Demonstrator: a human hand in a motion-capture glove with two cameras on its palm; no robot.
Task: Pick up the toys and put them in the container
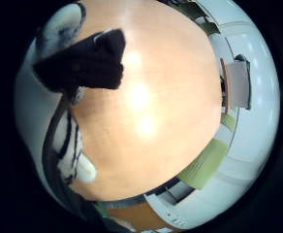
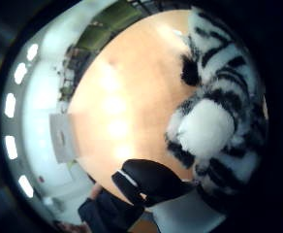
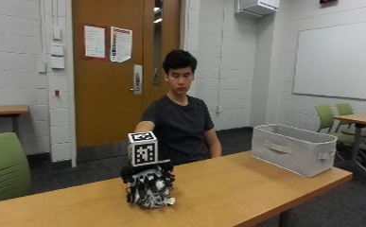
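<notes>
Striped plush toy: on the tabletop near its front edge, well apart from the grey fabric container at the far right corner. Right hand: on top of the toy, gloved fingers curled round it. Advice: lift clear before carrying across, release over the container's open top.

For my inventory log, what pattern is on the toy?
Black and white stripes on the plush toy, clearest in the thumb side palm view.
</notes>
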